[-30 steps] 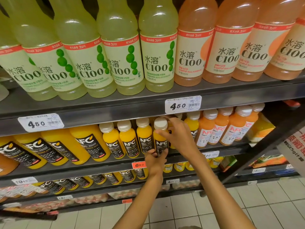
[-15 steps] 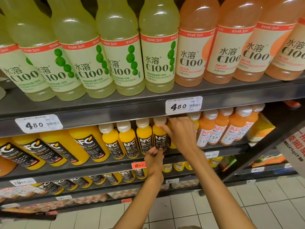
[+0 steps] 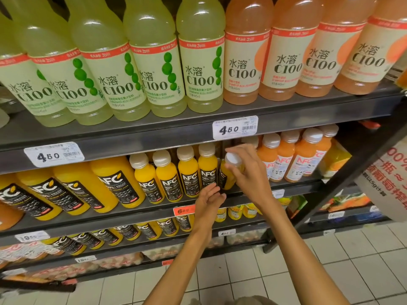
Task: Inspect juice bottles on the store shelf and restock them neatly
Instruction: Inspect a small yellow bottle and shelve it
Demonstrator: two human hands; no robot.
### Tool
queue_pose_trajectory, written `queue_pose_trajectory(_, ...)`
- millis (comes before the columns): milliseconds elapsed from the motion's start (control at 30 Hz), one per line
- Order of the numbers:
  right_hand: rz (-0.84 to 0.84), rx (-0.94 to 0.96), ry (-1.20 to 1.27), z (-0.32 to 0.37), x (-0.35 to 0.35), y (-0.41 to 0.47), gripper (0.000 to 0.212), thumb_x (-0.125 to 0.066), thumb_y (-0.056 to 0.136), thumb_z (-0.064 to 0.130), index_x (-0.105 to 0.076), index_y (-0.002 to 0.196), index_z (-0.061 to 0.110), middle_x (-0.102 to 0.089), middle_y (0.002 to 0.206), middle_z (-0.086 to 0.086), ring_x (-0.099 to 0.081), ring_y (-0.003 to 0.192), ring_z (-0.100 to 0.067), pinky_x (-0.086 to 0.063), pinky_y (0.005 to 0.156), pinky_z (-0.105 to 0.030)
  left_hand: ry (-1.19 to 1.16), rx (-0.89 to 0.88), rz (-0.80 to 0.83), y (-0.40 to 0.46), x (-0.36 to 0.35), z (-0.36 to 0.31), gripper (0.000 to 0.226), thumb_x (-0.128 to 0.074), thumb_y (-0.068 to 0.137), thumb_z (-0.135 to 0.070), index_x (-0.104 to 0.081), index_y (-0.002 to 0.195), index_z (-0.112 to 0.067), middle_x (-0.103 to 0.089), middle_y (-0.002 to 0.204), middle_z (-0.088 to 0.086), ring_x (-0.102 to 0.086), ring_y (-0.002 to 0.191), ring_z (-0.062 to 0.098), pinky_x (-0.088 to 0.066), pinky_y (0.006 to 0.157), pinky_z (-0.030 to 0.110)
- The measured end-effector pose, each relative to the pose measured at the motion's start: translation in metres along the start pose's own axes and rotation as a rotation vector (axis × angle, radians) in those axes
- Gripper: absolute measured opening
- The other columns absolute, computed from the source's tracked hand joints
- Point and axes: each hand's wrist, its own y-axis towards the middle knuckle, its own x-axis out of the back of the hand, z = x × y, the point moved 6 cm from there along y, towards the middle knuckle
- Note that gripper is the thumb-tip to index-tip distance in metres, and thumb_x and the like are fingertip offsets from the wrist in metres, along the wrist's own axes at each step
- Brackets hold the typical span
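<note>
Middle shelf (image 3: 154, 208), left to right. Large NFC orange juice bottles (image 3: 66, 194) lie far left, filled with opaque yellow juice, black labels forward. Next stands a row of small NFC orange juice bottles (image 3: 169, 181), white caps on, labels facing out, evenly spaced.

The left hand (image 3: 209, 197) is at the shelf lip, just below the row's right end. Its fingers are straight and relaxed, touching or nearly touching the base of the handled bottle (image 3: 226, 172); I cannot tell which. It grasps nothing.

The handled bottle, a small NFC orange juice, is at the right end of the yellow row, tilted with its cap leaning right, base at or just above the shelf. The right hand (image 3: 244, 170) grips its upper body and neck, fingers curled round it. Its label is turned partly away.

Right of it stand small NFC bottles of paler orange juice (image 3: 293, 159), capped and upright.

Judgement: the bottle is being seated or lifted at the row end. To do this well, bring it upright, turn the label forward, and align its base with the neighbouring bottles, steadying the base with the left hand. Avoid knocking the adjacent yellow bottle, which stands just beside.

Upper shelf: green C100 bottles (image 3: 141, 69) at left, pink C100 bottles (image 3: 286, 62) at right, all full.
</note>
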Motion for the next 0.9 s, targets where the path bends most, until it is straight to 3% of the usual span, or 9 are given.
queue_pose_trajectory(100, -0.072, -0.031, 0.200, 0.003, 0.017, -0.008, 0.027, -0.068, 0.084, 0.002, -0.063, 0.111, 0.004, -0.058, 0.114, -0.006, -0.054, 0.108, -0.013, -0.040, 0.090, -0.015, 0.136, -0.066, 0.051, -0.007, 0.000, -0.004, 0.047, -0.066, 0.086, -0.021, -0.047, 0.128, -0.027, -0.052, 0.131, -0.008, -0.046, 0.122, 0.007, -0.038, 0.102, 0.026)
queue_pose_trajectory(200, -0.111, -0.201, 0.563, 0.000, 0.032, -0.014, 0.029, -0.067, 0.085, 0.003, -0.062, 0.114, 0.007, -0.064, 0.111, -0.004, -0.062, 0.102, -0.009, -0.049, 0.084, -0.019, 0.248, -0.093, 0.128, -0.017, -0.001, -0.008, 0.042, -0.066, 0.084, -0.034, -0.047, 0.121, -0.037, -0.050, 0.134, -0.010, -0.045, 0.125, 0.006, -0.039, 0.100, 0.024)
queue_pose_trajectory(267, -0.118, -0.302, 0.800, -0.001, 0.039, -0.018, 0.028, -0.067, 0.085, 0.007, -0.064, 0.112, 0.012, -0.069, 0.108, 0.002, -0.065, 0.099, -0.010, -0.053, 0.080, -0.022, 0.256, -0.069, 0.262, -0.029, -0.005, -0.009, 0.053, -0.067, 0.074, -0.047, -0.049, 0.123, -0.037, -0.052, 0.136, -0.008, -0.047, 0.126, 0.009, -0.040, 0.103, 0.029)
queue_pose_trajectory(367, -0.106, -0.406, 1.114, -0.001, 0.040, -0.022, 0.029, -0.064, 0.082, 0.015, -0.063, 0.111, 0.014, -0.070, 0.110, -0.004, -0.068, 0.096, -0.019, -0.056, 0.075, -0.028, 0.215, 0.007, 0.415, -0.054, -0.017, -0.011, 0.068, -0.070, 0.063, -0.061, -0.054, 0.122, -0.032, -0.064, 0.124, -0.002, -0.057, 0.118, 0.018, -0.041, 0.106, 0.045)
queue_pose_trajectory(467, -0.108, -0.511, 1.240, -0.003, 0.037, -0.025, 0.036, -0.062, 0.081, 0.019, -0.060, 0.116, 0.011, -0.071, 0.107, -0.007, -0.069, 0.091, -0.017, -0.056, 0.070, -0.027, 0.180, 0.061, 0.460, -0.077, -0.026, -0.012, 0.065, -0.071, 0.058, -0.068, -0.057, 0.113, -0.035, -0.071, 0.109, -0.005, -0.066, 0.105, 0.016, -0.051, 0.094, 0.035)
queue_pose_trajectory(533, -0.077, -0.575, 1.232, -0.006, 0.035, -0.027, 0.043, -0.061, 0.083, 0.027, -0.057, 0.122, 0.011, -0.072, 0.104, -0.007, -0.068, 0.090, -0.016, -0.056, 0.073, -0.027, 0.104, 0.089, 0.493, -0.093, -0.031, -0.014, 0.058, -0.068, 0.065, -0.065, -0.058, 0.113, -0.033, -0.071, 0.109, -0.006, -0.067, 0.103, 0.015, -0.054, 0.085, 0.026)
queue_pose_trajectory(667, 0.073, -0.789, 1.342, -0.008, 0.017, -0.037, 0.059, -0.056, 0.085, 0.042, -0.050, 0.131, 0.006, -0.069, 0.110, -0.009, -0.068, 0.090, -0.019, -0.053, 0.084, -0.034, -0.060, 0.196, 0.459, -0.116, -0.036, -0.018, 0.038, -0.050, 0.093, -0.038, -0.053, 0.124, -0.017, -0.073, 0.103, -0.002, -0.068, 0.100, 0.015, -0.056, 0.080, 0.035)
queue_pose_trajectory(800, 0.134, -0.892, 1.438, -0.003, 0.003, -0.042, 0.027, -0.059, 0.088, 0.031, -0.059, 0.107, 0.012, -0.070, 0.098, -0.007, -0.064, 0.063, -0.013, -0.056, 0.065, -0.028, -0.236, 0.203, 0.516, -0.133, -0.032, -0.023, 0.046, -0.054, 0.088, -0.038, -0.052, 0.127, -0.013, -0.064, 0.122, 0.012, -0.062, 0.111, 0.027, -0.054, 0.087, 0.045)
queue_pose_trajectory(900, 0.199, -0.970, 1.523, 0.004, -0.007, -0.044, 0.029, -0.065, 0.080, 0.029, -0.056, 0.102, 0.011, -0.069, 0.082, -0.007, -0.066, 0.061, -0.016, -0.058, 0.062, -0.028, -0.392, 0.279, 0.522, -0.141, -0.034, -0.026, 0.046, -0.051, 0.089, -0.037, -0.052, 0.129, -0.013, -0.067, 0.113, 0.007, -0.065, 0.099, 0.021, -0.054, 0.080, 0.040)
